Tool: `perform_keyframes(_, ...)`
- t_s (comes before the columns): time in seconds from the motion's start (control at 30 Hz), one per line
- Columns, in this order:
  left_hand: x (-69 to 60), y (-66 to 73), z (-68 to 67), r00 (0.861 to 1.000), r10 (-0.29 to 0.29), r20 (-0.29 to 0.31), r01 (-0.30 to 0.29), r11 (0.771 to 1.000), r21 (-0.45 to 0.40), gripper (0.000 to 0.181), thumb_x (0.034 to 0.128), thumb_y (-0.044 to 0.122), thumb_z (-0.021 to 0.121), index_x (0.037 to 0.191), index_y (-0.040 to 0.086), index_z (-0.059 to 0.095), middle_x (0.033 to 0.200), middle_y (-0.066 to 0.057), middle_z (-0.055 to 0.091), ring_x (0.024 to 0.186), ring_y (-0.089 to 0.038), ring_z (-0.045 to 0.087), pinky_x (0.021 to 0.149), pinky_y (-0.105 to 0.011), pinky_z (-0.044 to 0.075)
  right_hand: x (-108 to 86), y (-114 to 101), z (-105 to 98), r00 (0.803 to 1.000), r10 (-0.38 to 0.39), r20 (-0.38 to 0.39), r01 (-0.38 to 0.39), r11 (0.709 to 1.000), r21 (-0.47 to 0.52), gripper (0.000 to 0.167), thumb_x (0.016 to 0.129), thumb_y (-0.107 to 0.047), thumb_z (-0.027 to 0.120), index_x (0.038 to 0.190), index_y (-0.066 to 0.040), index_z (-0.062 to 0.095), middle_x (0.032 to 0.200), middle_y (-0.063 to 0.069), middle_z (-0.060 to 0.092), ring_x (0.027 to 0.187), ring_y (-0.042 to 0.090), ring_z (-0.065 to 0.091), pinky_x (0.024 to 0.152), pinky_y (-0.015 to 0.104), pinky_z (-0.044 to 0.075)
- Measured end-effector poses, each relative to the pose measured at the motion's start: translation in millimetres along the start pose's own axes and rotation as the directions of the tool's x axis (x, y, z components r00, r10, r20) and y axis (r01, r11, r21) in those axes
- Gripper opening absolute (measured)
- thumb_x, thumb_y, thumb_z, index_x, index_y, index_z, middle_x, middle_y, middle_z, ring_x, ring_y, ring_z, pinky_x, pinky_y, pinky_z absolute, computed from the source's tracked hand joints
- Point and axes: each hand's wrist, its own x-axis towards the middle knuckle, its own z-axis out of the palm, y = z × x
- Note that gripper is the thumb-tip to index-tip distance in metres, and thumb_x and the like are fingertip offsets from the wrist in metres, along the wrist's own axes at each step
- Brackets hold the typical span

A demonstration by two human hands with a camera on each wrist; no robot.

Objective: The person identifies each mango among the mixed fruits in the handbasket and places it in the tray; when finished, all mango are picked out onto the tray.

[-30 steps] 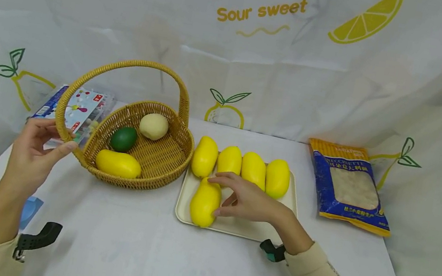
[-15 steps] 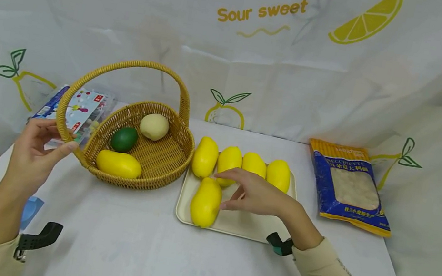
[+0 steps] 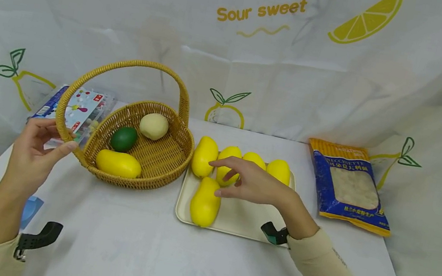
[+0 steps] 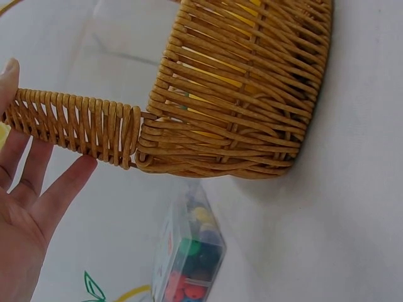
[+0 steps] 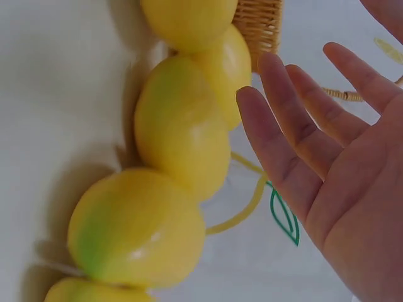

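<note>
My left hand [image 3: 33, 156] grips the lower left end of the handle [image 4: 75, 123] of a brown wicker basket [image 3: 162, 162], thumb on one side and fingers on the other. Inside the basket lie a yellow mango-like fruit [image 3: 118, 164], a dark green oval fruit [image 3: 124, 139] and a pale round potato-like thing [image 3: 154, 126]. Several yellow mangoes [image 5: 182, 119] are on a cream tray [image 3: 247, 217], most in a back row, with one mango [image 3: 204, 205] at the front left. Above them hovers my right hand [image 3: 253, 181], holding nothing, its fingers spread and relaxed in the right wrist view.
A blue and orange pasta bag [image 3: 349, 187] lies right of the tray. Behind the basket's left side sits a clear box of coloured pieces [image 3: 88, 112]. A blue object [image 3: 31, 211] is by my left forearm. A printed white cloth [image 3: 275, 93] hangs behind.
My right hand first draws slightly right from the front mango, then rises and shifts back to the left above it. The left hand, basket and fruit stay put.
</note>
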Motion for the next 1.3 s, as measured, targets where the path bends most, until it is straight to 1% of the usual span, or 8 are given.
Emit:
perform_keyframes(0.27, 0.2, 0.1, -0.1, 1.000, 0.017, 0.006, -0.017, 0.999, -0.045, 0.052, 0.0912, -0.012, 0.065, 0.135, 0.012, 0.052, 0.117, 0.014, 0.062, 0.102, -0.003, 0.057, 0.080, -0.003, 0.053, 27.2, -17, 5, 0.997, -0.074, 0.019, 0.073, 0.995, 0.062, 0.067, 0.090, -0.035, 0.078, 0.149, -0.020, 0.051, 0.148, 0.003, 0.056, 0.123, 0.024, 0.062, 0.098, 0.041, 0.057)
perform_keyframes(0.47, 0.1, -0.3, -2.0, 0.999, 0.045, 0.007, -0.045, 0.998, -0.042, 0.052, 0.0907, -0.014, 0.064, 0.135, 0.009, 0.051, 0.117, 0.015, 0.061, 0.101, -0.004, 0.057, 0.079, -0.003, 0.053, 48.7, -31, 2, 0.990, -0.139, 0.039, 0.138, 0.990, 0.025, 0.062, 0.091, -0.034, 0.076, 0.148, -0.028, 0.052, 0.148, -0.003, 0.056, 0.126, 0.023, 0.062, 0.098, 0.042, 0.057)
perform_keyframes(0.63, 0.8, -0.3, -1.4, 0.999, 0.054, 0.008, -0.053, 0.998, -0.045, 0.051, 0.0909, -0.014, 0.064, 0.135, 0.009, 0.051, 0.118, 0.014, 0.061, 0.102, -0.004, 0.057, 0.079, -0.003, 0.053, 65.3, -41, 1, 0.980, -0.189, 0.055, 0.190, 0.982, -0.004, 0.063, 0.092, -0.033, 0.076, 0.149, -0.025, 0.051, 0.147, -0.003, 0.056, 0.123, 0.024, 0.060, 0.102, 0.047, 0.056)
perform_keyframes(0.73, 0.5, 0.3, -0.5, 0.999, 0.049, 0.007, -0.048, 0.998, -0.031, 0.051, 0.0912, -0.013, 0.064, 0.135, 0.010, 0.051, 0.118, 0.015, 0.061, 0.102, -0.003, 0.057, 0.079, -0.003, 0.053, 74.4, -45, 3, 0.975, -0.214, 0.065, 0.215, 0.977, -0.006, 0.062, 0.093, -0.033, 0.075, 0.149, -0.022, 0.051, 0.145, -0.001, 0.056, 0.122, 0.024, 0.059, 0.101, 0.044, 0.056)
perform_keyframes(0.83, 0.1, 0.8, -0.5, 0.999, 0.041, 0.010, -0.041, 0.999, -0.005, 0.051, 0.0919, -0.011, 0.064, 0.136, 0.010, 0.051, 0.118, 0.017, 0.060, 0.102, -0.003, 0.057, 0.080, -0.003, 0.053, 82.7, -50, 5, 0.972, -0.224, 0.074, 0.225, 0.974, -0.011, 0.061, 0.093, -0.034, 0.074, 0.149, -0.023, 0.051, 0.146, -0.003, 0.055, 0.122, 0.020, 0.057, 0.100, 0.035, 0.056)
perform_keyframes(0.93, 0.0, 1.9, -1.0, 0.999, 0.031, 0.012, -0.031, 0.999, 0.015, 0.051, 0.0925, -0.010, 0.064, 0.136, 0.011, 0.050, 0.119, 0.020, 0.059, 0.103, -0.002, 0.057, 0.081, -0.003, 0.052, 92.0, -55, 5, 0.967, -0.240, 0.084, 0.243, 0.970, -0.024, 0.061, 0.094, -0.036, 0.074, 0.149, -0.024, 0.051, 0.151, -0.003, 0.053, 0.128, 0.016, 0.056, 0.104, 0.033, 0.054)
perform_keyframes(1.03, 0.1, 2.3, -1.3, 1.000, 0.028, 0.010, -0.028, 1.000, 0.012, 0.051, 0.0924, -0.010, 0.064, 0.136, 0.012, 0.050, 0.119, 0.019, 0.060, 0.104, -0.002, 0.057, 0.081, -0.003, 0.052, 102.8, -63, 3, 0.961, -0.258, 0.102, 0.263, 0.964, -0.034, 0.061, 0.094, -0.037, 0.073, 0.149, -0.022, 0.052, 0.153, -0.002, 0.051, 0.133, 0.018, 0.054, 0.111, 0.038, 0.050)
perform_keyframes(1.3, 1.0, 0.3, -1.4, 1.000, 0.018, 0.014, -0.017, 0.998, -0.061, 0.051, 0.0915, -0.012, 0.064, 0.135, 0.013, 0.052, 0.118, 0.012, 0.061, 0.104, -0.004, 0.056, 0.081, -0.003, 0.052, 129.9, -90, -1, 0.948, -0.267, 0.175, 0.277, 0.960, -0.038, 0.058, 0.095, -0.040, 0.070, 0.149, -0.027, 0.052, 0.153, -0.006, 0.051, 0.136, 0.017, 0.054, 0.115, 0.033, 0.045)
